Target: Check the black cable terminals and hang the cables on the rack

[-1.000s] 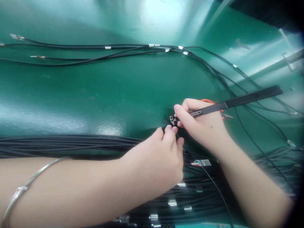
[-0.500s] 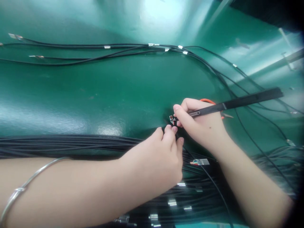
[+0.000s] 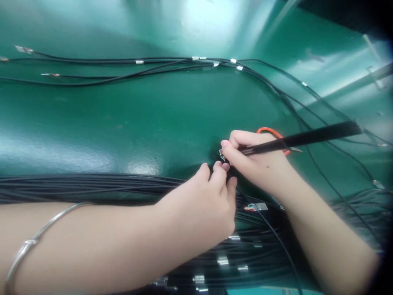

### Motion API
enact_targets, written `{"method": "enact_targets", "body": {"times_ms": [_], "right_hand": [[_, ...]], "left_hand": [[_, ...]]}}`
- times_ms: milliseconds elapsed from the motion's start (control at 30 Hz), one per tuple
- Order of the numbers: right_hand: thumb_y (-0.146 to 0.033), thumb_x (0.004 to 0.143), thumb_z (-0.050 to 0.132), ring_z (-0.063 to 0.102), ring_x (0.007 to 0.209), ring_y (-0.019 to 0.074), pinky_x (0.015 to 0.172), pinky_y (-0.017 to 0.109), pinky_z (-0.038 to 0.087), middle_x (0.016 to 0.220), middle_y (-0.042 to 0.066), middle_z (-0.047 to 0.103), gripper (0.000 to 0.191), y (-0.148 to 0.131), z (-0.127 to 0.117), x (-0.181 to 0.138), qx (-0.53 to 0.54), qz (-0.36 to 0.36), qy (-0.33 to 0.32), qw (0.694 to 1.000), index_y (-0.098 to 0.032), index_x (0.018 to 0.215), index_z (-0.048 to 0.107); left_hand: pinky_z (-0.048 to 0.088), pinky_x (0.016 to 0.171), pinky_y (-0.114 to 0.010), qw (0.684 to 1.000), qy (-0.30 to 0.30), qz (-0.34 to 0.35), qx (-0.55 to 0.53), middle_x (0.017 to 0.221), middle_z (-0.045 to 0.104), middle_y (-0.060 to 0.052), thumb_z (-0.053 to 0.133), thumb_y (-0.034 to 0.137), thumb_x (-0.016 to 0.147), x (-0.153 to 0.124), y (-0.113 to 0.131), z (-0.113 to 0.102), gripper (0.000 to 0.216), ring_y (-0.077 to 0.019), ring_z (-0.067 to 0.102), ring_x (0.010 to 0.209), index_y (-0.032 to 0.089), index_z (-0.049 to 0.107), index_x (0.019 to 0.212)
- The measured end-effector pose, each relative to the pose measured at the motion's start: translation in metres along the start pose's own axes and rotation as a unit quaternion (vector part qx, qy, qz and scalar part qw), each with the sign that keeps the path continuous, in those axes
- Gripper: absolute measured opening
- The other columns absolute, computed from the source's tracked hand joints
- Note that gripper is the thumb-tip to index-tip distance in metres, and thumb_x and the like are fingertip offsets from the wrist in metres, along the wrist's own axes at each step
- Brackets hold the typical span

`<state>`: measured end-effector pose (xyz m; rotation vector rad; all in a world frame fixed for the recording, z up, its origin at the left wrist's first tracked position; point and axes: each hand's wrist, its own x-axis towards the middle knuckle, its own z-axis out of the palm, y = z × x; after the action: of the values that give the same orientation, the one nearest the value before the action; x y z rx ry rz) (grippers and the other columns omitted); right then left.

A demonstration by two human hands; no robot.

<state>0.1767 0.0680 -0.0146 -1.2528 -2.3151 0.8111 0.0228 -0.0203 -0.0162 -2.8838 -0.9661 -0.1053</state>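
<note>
Under the right hand, the black tool seems gripped, tip hidden.

Both arms in view: left forearm enters from the left edge along the near side of the cable bundle, wrist straight. The left hand is knuckles-up over the bundle's right part, thumb and fingertips pinched together at its far edge. The right forearm crosses the bundle from lower right; right hand sits just past the far edge, fingers curled, thumb and index clamped on a thin black tool, tips almost meeting the left's.
</note>
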Motion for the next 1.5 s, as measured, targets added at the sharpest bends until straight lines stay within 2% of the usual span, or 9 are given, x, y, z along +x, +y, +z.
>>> {"method": "enact_targets", "body": {"times_ms": [100, 267, 433, 767, 1067, 1167, 1333, 1500], "right_hand": [[-0.017, 0.088, 0.055, 0.039, 0.045, 0.0098, 0.044, 0.025, 0.032, 0.049, -0.004, 0.043, 0.037, 0.0011, 0.0025, -0.0009, 0.002, 0.013, 0.018, 1.0, -0.02, 0.055, 0.037], [-0.019, 0.088, 0.055, 0.044, 0.047, 0.0113, 0.046, 0.027, 0.037, 0.049, -0.002, 0.047, 0.037, 0.0046, 0.0056, 0.0, 0.001, 0.031, 0.088, 0.996, -0.021, 0.054, 0.041], [-0.018, 0.088, 0.055, 0.046, 0.048, 0.0114, 0.047, 0.026, 0.038, 0.051, -0.002, 0.049, 0.037, 0.002, 0.0041, 0.001, -0.007, 0.033, 0.067, 0.997, -0.02, 0.054, 0.043], [-0.015, 0.087, 0.056, 0.041, 0.046, 0.0103, 0.045, 0.025, 0.035, 0.049, -0.003, 0.046, 0.036, 0.0004, 0.0039, -0.0001, -0.02, 0.016, 0.063, 0.998, -0.021, 0.054, 0.041], [-0.014, 0.086, 0.056, 0.041, 0.046, 0.01, 0.043, 0.026, 0.032, 0.05, -0.003, 0.046, 0.036, 0.0003, 0.0009, 0.0003, 0.0, 0.018, 0.021, 1.0, -0.02, 0.054, 0.041], [-0.016, 0.087, 0.056, 0.043, 0.046, 0.0104, 0.044, 0.026, 0.034, 0.05, -0.003, 0.047, 0.036, 0.0022, 0.0028, -0.0003, -0.004, 0.023, 0.034, 0.999, -0.02, 0.054, 0.042], [-0.016, 0.087, 0.056, 0.045, 0.046, 0.0108, 0.046, 0.026, 0.037, 0.049, -0.003, 0.049, 0.036, 0.0049, 0.0062, 0.0007, 0.002, 0.03, 0.092, 0.995, -0.02, 0.053, 0.043], [-0.014, 0.087, 0.057, 0.045, 0.045, 0.0101, 0.045, 0.024, 0.036, 0.049, -0.004, 0.049, 0.036, 0.0031, 0.005, 0.0018, 0.0, 0.022, 0.065, 0.998, -0.02, 0.053, 0.044]], "left_hand": [[0.052, 0.088, -0.047, 1.0, -0.001, -0.001, 0.002, 0.129, 0.056, -0.028, 0.048, 0.026, 0.094, -0.0001, 0.0001, 0.0003, 0.047, -0.0388, 0.054, 0.122, -0.003, 0.054, 0.132], [0.052, 0.089, -0.048, 1.0, 0.012, 0.007, -0.005, 0.128, 0.056, -0.03, 0.048, 0.026, 0.094, -0.0001, -0.0002, 0.0016, 0.048, -0.0412, 0.053, 0.121, -0.005, 0.054, 0.131], [0.052, 0.09, -0.048, 1.0, 0.01, 0.006, -0.007, 0.128, 0.056, -0.03, 0.05, 0.026, 0.094, 0.0001, 0.0, 0.0024, 0.049, -0.0412, 0.053, 0.121, -0.005, 0.053, 0.131], [0.051, 0.089, -0.048, 1.0, 0.012, 0.001, -0.002, 0.129, 0.055, -0.03, 0.052, 0.033, 0.094, -0.0002, 0.0005, 0.003, 0.053, -0.0401, 0.053, 0.123, -0.004, 0.053, 0.132], [0.051, 0.09, -0.048, 1.0, 0.008, 0.0, -0.012, 0.127, 0.056, -0.03, 0.05, 0.029, 0.094, -0.0009, -0.0002, 0.0019, 0.05, -0.041, 0.052, 0.122, -0.005, 0.053, 0.131], [0.052, 0.089, -0.048, 1.0, 0.009, 0.002, -0.007, 0.127, 0.056, -0.03, 0.048, 0.027, 0.095, -0.0008, -0.0006, 0.0017, 0.049, -0.0406, 0.053, 0.122, -0.005, 0.054, 0.131], [0.051, 0.09, -0.048, 1.0, 0.009, 0.003, -0.01, 0.129, 0.055, -0.031, 0.048, 0.026, 0.094, -0.0003, -0.0007, 0.0024, 0.049, -0.0412, 0.053, 0.122, -0.006, 0.053, 0.131], [0.052, 0.09, -0.048, 1.0, 0.009, 0.004, -0.01, 0.128, 0.056, -0.03, 0.049, 0.028, 0.094, 0.0, -0.0005, 0.0023, 0.05, -0.0413, 0.053, 0.122, -0.005, 0.053, 0.132]]}}
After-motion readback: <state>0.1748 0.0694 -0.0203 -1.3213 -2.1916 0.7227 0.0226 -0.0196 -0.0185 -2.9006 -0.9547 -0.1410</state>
